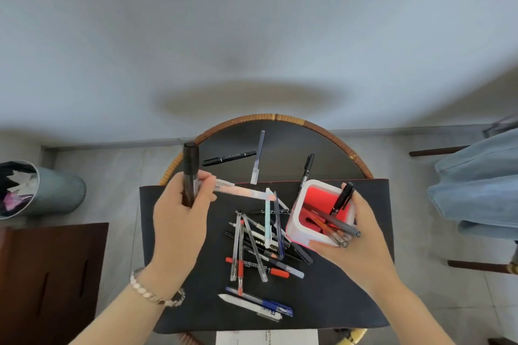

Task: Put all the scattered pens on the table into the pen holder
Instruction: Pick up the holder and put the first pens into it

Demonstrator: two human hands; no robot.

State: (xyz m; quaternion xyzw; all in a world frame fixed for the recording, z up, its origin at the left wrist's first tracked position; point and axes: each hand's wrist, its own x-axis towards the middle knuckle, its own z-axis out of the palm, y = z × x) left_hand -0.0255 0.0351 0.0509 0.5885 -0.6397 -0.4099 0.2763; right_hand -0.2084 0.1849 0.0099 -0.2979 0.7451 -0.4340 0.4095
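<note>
Pens (260,244) litter a black mat (196,302); hands grip a marker (190,173) and holder (300,221).

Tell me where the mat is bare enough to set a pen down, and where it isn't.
Bare: the mat's near left corner, between the left hand and the blue pen, and the near right corner below the right hand. Crowded: the middle, where the pen pile runs up against the pen holder.
</note>
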